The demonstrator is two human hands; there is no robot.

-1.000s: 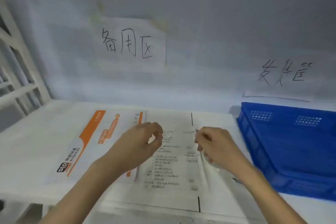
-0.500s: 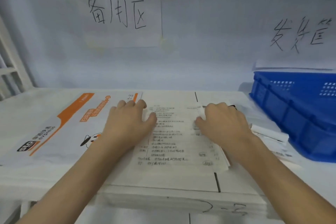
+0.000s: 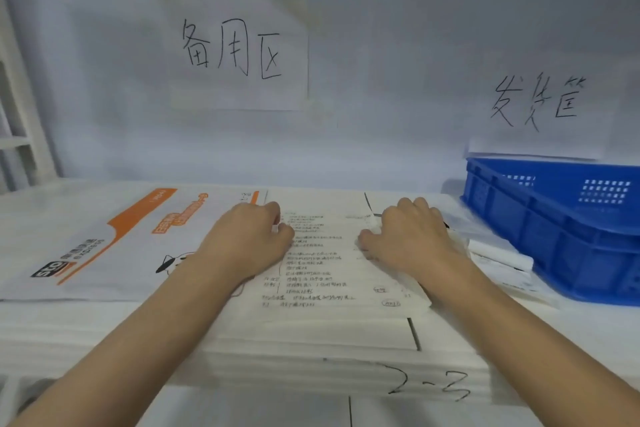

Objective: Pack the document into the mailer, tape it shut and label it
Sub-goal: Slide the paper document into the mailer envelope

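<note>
Soft, even, bluish light; slight blur, wide-angle bending at edges.

A second ago both hands hovered pinched above the document (image 3: 322,260); now the left hand (image 3: 247,239) and right hand (image 3: 410,239) lie palm-down on its side edges, fingers (image 3: 420,204) curled, little changed from half a second ago.

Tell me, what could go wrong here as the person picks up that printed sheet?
The document is thin, and the right hand already bunches its right edge, so it might crease or tear. The left hand presses where the sheet overlaps the mailer, so lifting could drag the mailer along. Loose papers beside the blue crate could get mixed in.
</note>
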